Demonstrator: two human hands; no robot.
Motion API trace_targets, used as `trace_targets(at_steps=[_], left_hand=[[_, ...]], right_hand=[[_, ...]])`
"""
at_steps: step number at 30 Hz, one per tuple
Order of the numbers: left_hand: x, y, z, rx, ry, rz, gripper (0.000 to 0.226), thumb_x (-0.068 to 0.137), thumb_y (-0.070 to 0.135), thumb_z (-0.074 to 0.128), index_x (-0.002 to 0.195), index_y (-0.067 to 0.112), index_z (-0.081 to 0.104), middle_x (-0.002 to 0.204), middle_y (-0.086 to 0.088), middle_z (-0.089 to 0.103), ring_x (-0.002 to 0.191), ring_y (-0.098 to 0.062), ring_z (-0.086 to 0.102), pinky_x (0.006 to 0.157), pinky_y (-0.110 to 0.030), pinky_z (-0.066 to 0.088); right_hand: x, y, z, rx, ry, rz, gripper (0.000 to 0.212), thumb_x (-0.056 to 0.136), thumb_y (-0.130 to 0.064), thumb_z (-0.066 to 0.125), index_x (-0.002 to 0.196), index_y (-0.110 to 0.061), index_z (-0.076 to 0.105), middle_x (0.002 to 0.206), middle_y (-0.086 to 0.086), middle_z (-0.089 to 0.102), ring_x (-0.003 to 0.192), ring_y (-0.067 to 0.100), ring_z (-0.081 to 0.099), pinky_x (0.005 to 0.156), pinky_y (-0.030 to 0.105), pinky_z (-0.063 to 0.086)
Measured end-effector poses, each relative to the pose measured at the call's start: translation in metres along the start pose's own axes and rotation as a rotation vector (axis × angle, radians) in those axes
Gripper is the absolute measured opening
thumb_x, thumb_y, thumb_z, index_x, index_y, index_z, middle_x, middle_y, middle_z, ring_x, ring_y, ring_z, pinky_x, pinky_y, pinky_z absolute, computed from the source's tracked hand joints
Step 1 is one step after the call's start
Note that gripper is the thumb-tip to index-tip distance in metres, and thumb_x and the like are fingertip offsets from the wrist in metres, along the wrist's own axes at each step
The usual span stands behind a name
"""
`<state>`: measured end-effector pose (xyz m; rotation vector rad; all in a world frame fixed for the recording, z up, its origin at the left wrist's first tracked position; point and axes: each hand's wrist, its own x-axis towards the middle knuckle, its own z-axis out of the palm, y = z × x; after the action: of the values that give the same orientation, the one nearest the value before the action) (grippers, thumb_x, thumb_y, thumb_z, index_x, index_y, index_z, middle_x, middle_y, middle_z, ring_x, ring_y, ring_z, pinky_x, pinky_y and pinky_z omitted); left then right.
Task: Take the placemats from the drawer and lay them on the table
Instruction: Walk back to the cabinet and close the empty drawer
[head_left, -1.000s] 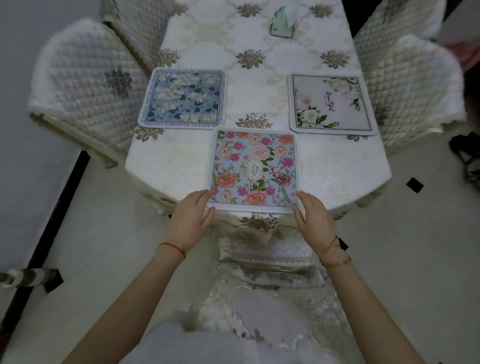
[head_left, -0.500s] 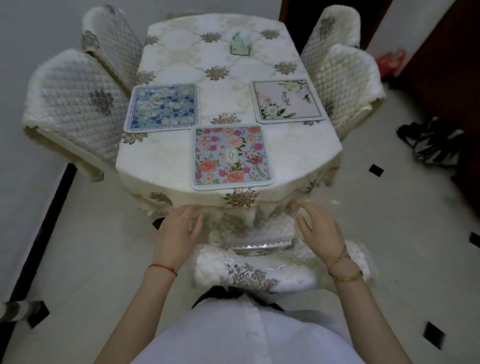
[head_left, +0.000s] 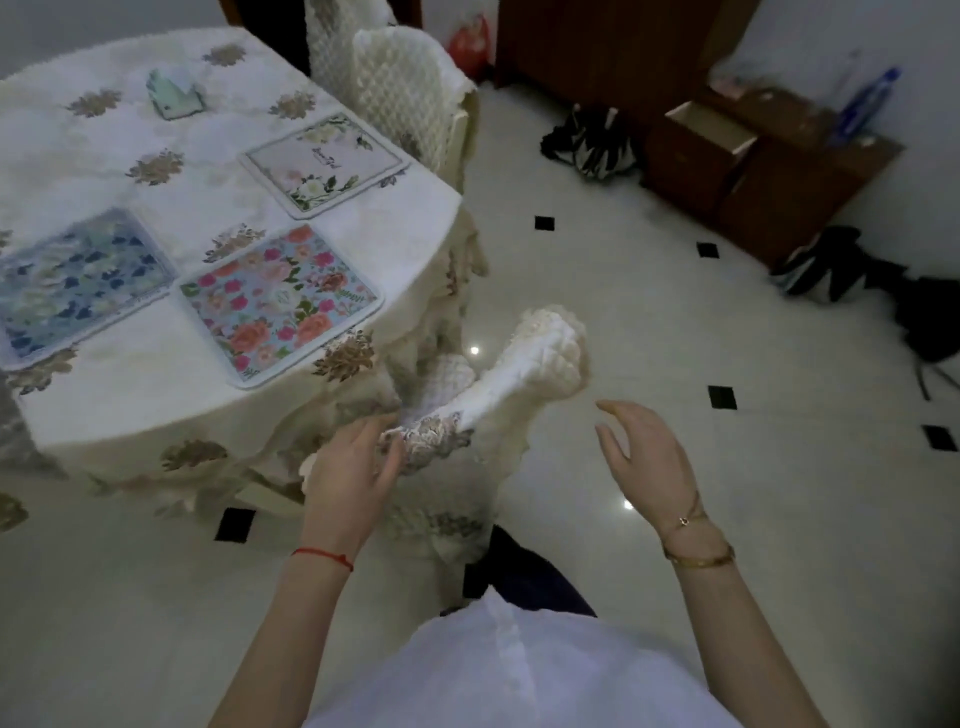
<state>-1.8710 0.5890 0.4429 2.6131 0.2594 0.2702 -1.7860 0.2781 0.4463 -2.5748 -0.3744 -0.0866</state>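
Three placemats are seen flat on the table (head_left: 171, 395): a pink-flowered placemat (head_left: 280, 301) near the front edge, a blue placemat (head_left: 78, 280) at its 9 o'clock, and a white placemat (head_left: 324, 163) at its 1 o'clock. Both hands are held below the table edge with nothing gripped. The left hand (head_left: 353, 467) is loosely open, its fingertips against the covered back of a chair (head_left: 498, 374); the right hand (head_left: 644, 457) is spread open in the air. An open drawer (head_left: 711, 127) is seen in a cabinet well away at the right hand's 1 o'clock, its contents not discernible. If more mats are to be fetched, the drawer is judged nearer to the right hand.
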Motion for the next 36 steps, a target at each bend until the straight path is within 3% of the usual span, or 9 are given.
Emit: trace_targets(at_steps=[4, 11, 15, 21, 26, 33, 36], left_hand=[[0.002, 0.039, 0.017, -0.044, -0.075, 0.138, 0.024, 0.091, 0.02, 0.06, 0.112, 0.01, 0.066, 0.104, -0.007, 0.068, 0.098, -0.024, 0.061, 0.081, -0.032, 0.049], [0.025, 0.102, 0.055, -0.049, -0.113, 0.269, 0.021, 0.09, 0.016, 0.062, 0.11, 0.011, 0.066, 0.104, -0.006, 0.068, 0.097, -0.021, 0.062, 0.083, -0.029, 0.048], [0.048, 0.16, 0.095, -0.067, -0.177, 0.298, 0.019, 0.092, 0.018, 0.059, 0.109, 0.01, 0.065, 0.096, -0.008, 0.067, 0.085, -0.024, 0.062, 0.07, -0.03, 0.049], [0.093, 0.25, 0.149, -0.121, -0.184, 0.289, 0.024, 0.093, 0.018, 0.059, 0.114, 0.01, 0.066, 0.11, -0.007, 0.068, 0.1, -0.023, 0.063, 0.085, -0.03, 0.048], [0.138, 0.281, 0.187, -0.101, -0.222, 0.253, 0.025, 0.094, 0.02, 0.057, 0.116, 0.011, 0.065, 0.114, -0.005, 0.067, 0.107, -0.022, 0.061, 0.092, -0.031, 0.047], [0.246, 0.294, 0.25, -0.092, -0.26, 0.195, 0.025, 0.094, 0.019, 0.057, 0.116, 0.012, 0.066, 0.113, -0.004, 0.068, 0.103, -0.022, 0.062, 0.086, -0.031, 0.05], [0.32, 0.303, 0.267, -0.09, -0.248, 0.16, 0.024, 0.093, 0.02, 0.057, 0.116, 0.014, 0.065, 0.109, -0.002, 0.068, 0.098, -0.02, 0.063, 0.081, -0.03, 0.051]], right_hand=[[-0.053, 0.03, -0.02, 0.005, 0.024, 0.156, 0.029, 0.093, -0.012, 0.058, 0.121, -0.004, 0.062, 0.119, 0.012, 0.065, 0.112, 0.028, 0.06, 0.099, 0.031, 0.043], [-0.101, 0.088, -0.042, 0.029, 0.025, 0.353, 0.031, 0.094, -0.014, 0.057, 0.123, -0.005, 0.061, 0.122, 0.011, 0.064, 0.113, 0.026, 0.06, 0.099, 0.029, 0.043], [-0.088, 0.138, -0.07, 0.032, 0.038, 0.411, 0.031, 0.094, -0.015, 0.057, 0.124, -0.006, 0.06, 0.122, 0.01, 0.064, 0.114, 0.025, 0.059, 0.098, 0.023, 0.038], [-0.028, 0.219, -0.131, -0.02, 0.094, 0.372, 0.03, 0.094, -0.013, 0.057, 0.123, -0.005, 0.061, 0.121, 0.012, 0.065, 0.111, 0.027, 0.06, 0.098, 0.03, 0.043], [0.028, 0.266, -0.146, -0.014, 0.091, 0.386, 0.031, 0.096, -0.016, 0.054, 0.125, -0.008, 0.06, 0.123, 0.009, 0.064, 0.114, 0.025, 0.058, 0.097, 0.026, 0.04], [0.131, 0.324, -0.127, 0.032, 0.015, 0.433, 0.031, 0.096, -0.016, 0.054, 0.126, -0.007, 0.059, 0.125, 0.008, 0.063, 0.116, 0.023, 0.058, 0.097, 0.022, 0.039], [0.207, 0.348, -0.134, 0.04, 0.021, 0.419, 0.032, 0.096, -0.015, 0.054, 0.125, -0.006, 0.059, 0.124, 0.009, 0.063, 0.116, 0.025, 0.058, 0.1, 0.032, 0.045]])
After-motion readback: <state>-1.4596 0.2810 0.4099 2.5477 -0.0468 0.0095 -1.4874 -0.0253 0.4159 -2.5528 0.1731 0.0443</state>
